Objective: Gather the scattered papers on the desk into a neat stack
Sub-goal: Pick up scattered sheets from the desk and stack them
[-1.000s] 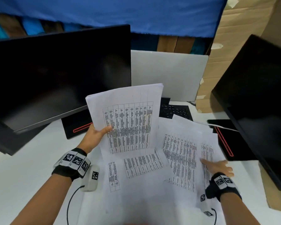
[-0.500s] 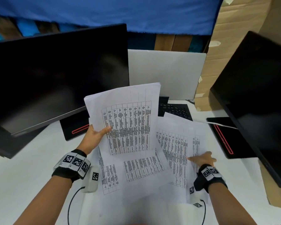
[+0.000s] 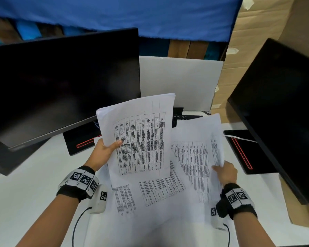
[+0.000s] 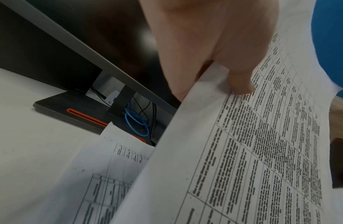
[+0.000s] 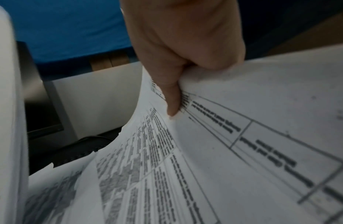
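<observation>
My left hand (image 3: pixel 105 150) holds a thin sheaf of printed table sheets (image 3: pixel 141 136) upright above the desk, thumb on the front face (image 4: pixel 241 84), fingers hidden behind. My right hand (image 3: pixel 225 171) pinches the right edge of another printed sheet (image 3: pixel 194 157) and lifts it off the desk; the thumb (image 5: pixel 172 97) presses on the curling paper (image 5: pixel 243 151). More printed sheets (image 3: pixel 159 191) lie flat and overlapping on the white desk (image 3: pixel 25 189) between my arms.
A dark monitor (image 3: pixel 61 82) stands at the left with its black base (image 3: pixel 82 141). A second monitor (image 3: pixel 282 111) and base (image 3: pixel 243 150) stand at the right. A black keyboard (image 3: pixel 185 117) lies behind the papers. Cardboard (image 3: pixel 239 50) and a white panel (image 3: pixel 178 81) stand at the back.
My right hand slid left over the flat sheets, then took hold of a sheet's right edge and raised it. The left hand kept its sheaf upright, almost still.
</observation>
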Tool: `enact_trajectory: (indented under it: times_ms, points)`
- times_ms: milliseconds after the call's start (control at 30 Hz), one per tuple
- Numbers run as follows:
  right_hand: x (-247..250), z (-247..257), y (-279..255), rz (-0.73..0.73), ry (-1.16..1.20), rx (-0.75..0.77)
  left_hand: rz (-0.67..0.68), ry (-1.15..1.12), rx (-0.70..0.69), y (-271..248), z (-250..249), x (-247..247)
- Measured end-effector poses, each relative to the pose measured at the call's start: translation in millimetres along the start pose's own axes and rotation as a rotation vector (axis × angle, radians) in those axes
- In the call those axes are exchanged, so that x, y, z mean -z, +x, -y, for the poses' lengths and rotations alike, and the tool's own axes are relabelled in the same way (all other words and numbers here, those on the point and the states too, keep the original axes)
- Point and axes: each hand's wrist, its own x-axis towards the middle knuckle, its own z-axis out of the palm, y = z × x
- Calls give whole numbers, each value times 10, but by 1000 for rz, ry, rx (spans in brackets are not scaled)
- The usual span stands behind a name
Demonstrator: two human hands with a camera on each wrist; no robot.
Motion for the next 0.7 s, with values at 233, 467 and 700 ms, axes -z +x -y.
enact_trajectory:
  times_ms: [233,467,700]
  points:
    - [268,242,-82,-166,-26,134,5,-2,-10,-20,-13,1]
    - [445,530,-62,-55,30,178,-36,-70,14,-37,-9,25]
    - [187,480,-94,68,9,80,-73,-94,19,-111,-11,28]
